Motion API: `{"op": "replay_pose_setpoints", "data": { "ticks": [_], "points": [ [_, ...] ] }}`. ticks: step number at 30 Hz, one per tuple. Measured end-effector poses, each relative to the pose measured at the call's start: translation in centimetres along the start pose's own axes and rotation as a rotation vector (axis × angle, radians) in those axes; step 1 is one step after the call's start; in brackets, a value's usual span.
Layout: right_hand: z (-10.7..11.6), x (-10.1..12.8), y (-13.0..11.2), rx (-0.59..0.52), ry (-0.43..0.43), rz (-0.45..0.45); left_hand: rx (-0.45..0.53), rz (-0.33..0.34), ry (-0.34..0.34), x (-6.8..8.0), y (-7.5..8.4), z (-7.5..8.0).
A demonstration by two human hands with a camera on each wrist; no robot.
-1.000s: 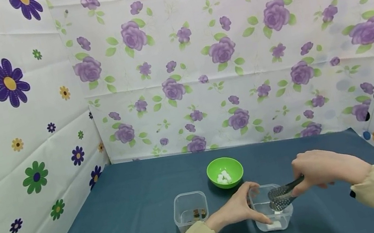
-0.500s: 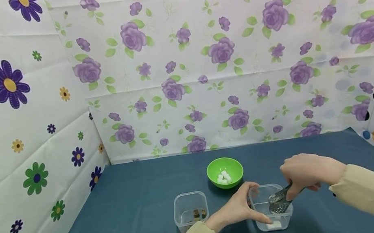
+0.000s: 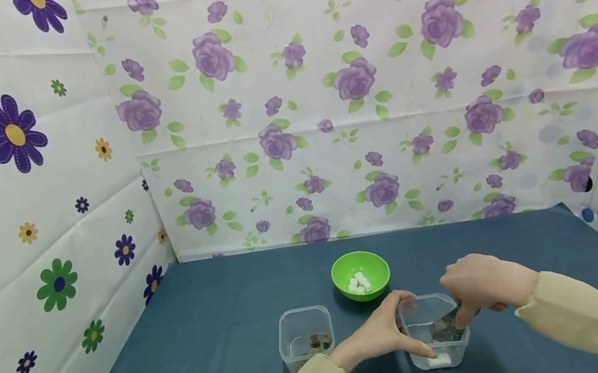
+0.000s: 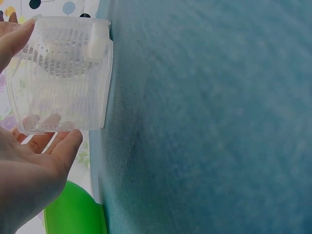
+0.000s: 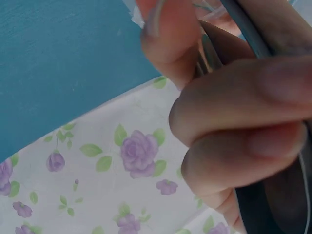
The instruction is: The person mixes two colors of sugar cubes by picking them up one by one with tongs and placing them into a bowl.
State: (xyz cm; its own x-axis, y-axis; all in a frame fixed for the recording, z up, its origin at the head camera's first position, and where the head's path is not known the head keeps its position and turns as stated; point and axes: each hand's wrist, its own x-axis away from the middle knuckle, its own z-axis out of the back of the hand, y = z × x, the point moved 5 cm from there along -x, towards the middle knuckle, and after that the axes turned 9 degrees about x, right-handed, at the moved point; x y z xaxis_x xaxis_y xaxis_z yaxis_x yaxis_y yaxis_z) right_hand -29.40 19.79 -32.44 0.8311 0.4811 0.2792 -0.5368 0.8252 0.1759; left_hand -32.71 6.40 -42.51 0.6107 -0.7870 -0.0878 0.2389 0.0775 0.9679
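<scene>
A clear plastic container (image 3: 433, 330) stands on the blue tabletop (image 3: 222, 331) between the two hands, close to the near edge. A white cube (image 3: 439, 359) lies on its floor at the front; in the left wrist view the same cube (image 4: 96, 41) shows against one wall of the container (image 4: 61, 73).

The left hand (image 3: 383, 333) cups the container from its left side: the thumb sits at the far rim and the fingers curve along the near wall, so the hand grasps it. In the left wrist view the palm (image 4: 29, 178) lies just beside the wall and a fingertip touches the far corner.

The right hand (image 3: 485, 287) is above the container's right rim, fingers curled and clamped round metal tongs (image 3: 447, 326). The perforated tong ends dip inside the container, above the cube; whether they touch it cannot be told. In the right wrist view the fingers (image 5: 243, 141) wrap the dark tong handle (image 5: 273, 204) tightly.

Behind the container, a little to the left, a green bowl (image 3: 361, 275) holds several white cubes (image 3: 359, 284). A second clear container (image 3: 306, 338) with a few dark pieces on its floor stands left of the left hand, just apart from the wrist.
</scene>
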Motion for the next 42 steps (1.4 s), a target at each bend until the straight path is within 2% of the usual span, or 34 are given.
{"op": "replay_pose_setpoints", "data": {
  "ticks": [13,23,36,42],
  "points": [
    [-0.1,0.4,1.0,-0.083,0.033,0.027,0.009,-0.007,-0.005,-0.1,-0.1,0.0],
    [-0.5,1.6,2.6,-0.215,0.089,0.11,0.014,0.003,0.014,0.0,-0.1,0.0],
    [-1.3,2.7,3.8,-0.387,0.147,0.209,0.016,-0.018,0.0,0.0,-0.3,0.0],
    [-0.5,3.2,3.8,-0.402,0.171,0.226,0.014,-0.016,0.006,-0.1,-0.2,0.0]
  ]
}}
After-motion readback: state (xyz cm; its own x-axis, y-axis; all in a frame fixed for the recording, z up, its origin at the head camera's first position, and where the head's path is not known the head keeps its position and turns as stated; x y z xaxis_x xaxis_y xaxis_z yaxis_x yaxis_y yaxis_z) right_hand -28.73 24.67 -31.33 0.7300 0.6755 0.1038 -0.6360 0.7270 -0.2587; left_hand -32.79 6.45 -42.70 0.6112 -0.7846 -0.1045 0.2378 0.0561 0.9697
